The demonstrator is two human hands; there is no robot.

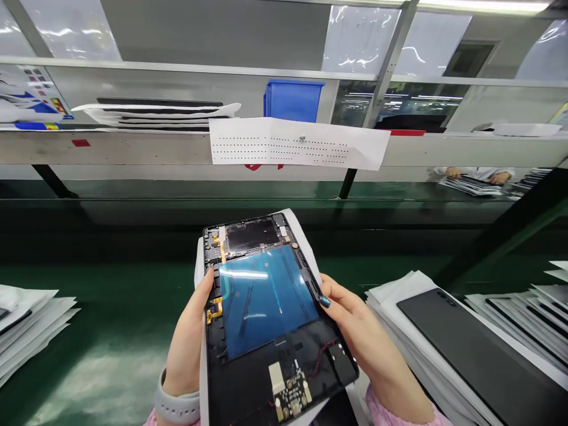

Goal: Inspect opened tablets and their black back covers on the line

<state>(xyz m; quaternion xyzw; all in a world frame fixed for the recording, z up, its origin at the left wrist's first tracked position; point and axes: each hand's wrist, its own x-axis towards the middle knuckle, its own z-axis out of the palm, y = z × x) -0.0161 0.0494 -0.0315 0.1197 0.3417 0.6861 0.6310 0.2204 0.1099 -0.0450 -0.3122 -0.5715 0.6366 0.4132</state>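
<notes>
An opened tablet housing (pixel 306 355) is held up in front of me, tilted, its inside facing me. Blue film (pixel 266 296) covers its middle, and a small circuit board (pixel 293 395) sits near the lower edge. Along the left edge, my left hand (pixel 189 337) is closed with the thumb on the frame. My right hand (pixel 355 319) grips the right edge, thumb on the rim. White sheet material (pixel 304 239) shows behind the housing, and another dark piece is partly visible beneath it. Fingers behind the housing are hidden.
Stacked dark tablet panels (pixel 483 355) with white sheets lie at the right, more sheets (pixel 31 325) at the left. A shelf (pixel 146 148) spans ahead, bearing a blue bin (pixel 293 100) and layered panels. Across the bench, another person's hands (pixel 499 177) rest on a stack.
</notes>
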